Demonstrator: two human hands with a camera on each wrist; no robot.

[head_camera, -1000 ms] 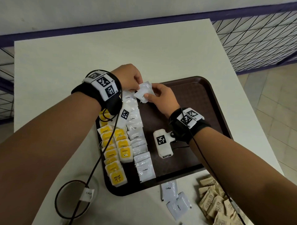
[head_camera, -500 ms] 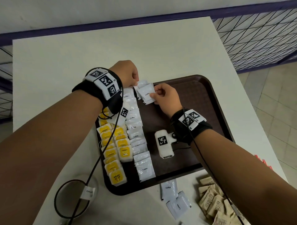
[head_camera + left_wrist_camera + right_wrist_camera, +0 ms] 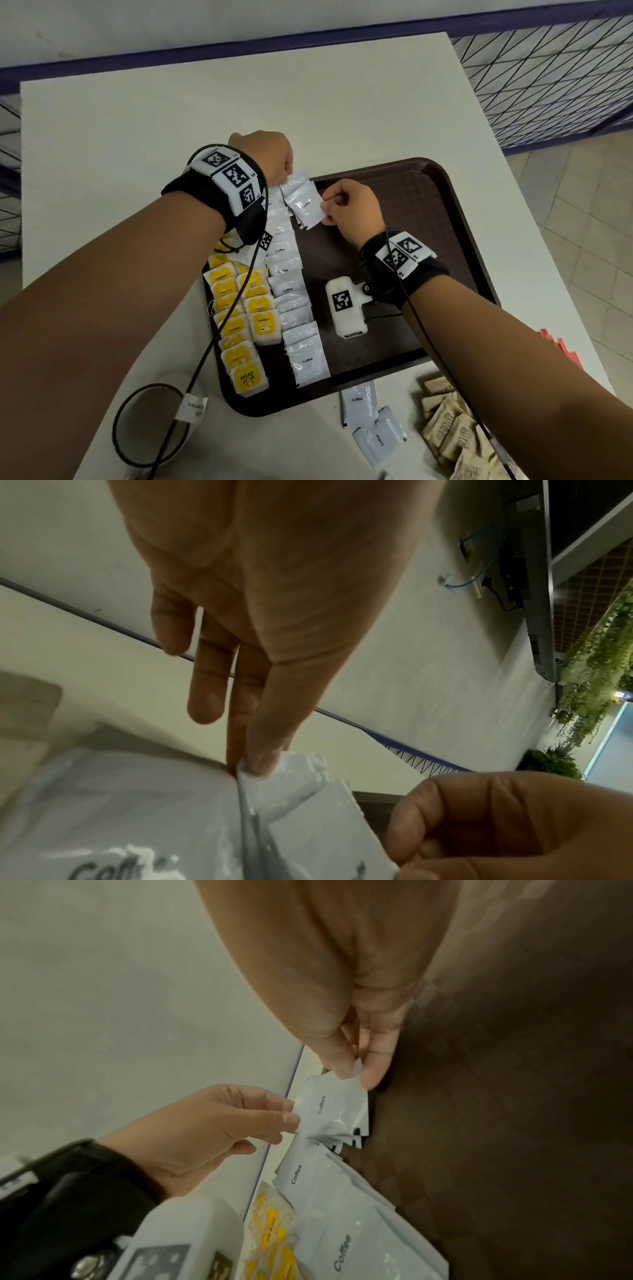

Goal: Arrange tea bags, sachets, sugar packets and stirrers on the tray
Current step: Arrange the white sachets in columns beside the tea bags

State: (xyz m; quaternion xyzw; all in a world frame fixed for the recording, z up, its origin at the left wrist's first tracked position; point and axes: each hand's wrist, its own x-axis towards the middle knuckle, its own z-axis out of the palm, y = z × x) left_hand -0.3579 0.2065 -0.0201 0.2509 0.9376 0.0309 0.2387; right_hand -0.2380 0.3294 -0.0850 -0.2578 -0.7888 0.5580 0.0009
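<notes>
A dark brown tray holds two rows of yellow tea bags and a row of white coffee sachets on its left side. At the row's far end, both hands hold a small stack of white coffee sachets just above the tray. My left hand pinches the stack's left corner between thumb and forefinger. My right hand pinches its right edge.
Loose coffee sachets and a pile of brown sugar packets lie on the white table in front of the tray. Red stirrers peek out by my right forearm. A cup stands at the front left. The tray's right half is bare.
Both hands carried the sachet stack slightly away from me and lowered it toward the far end of the sachet row. The grips stayed the same.
</notes>
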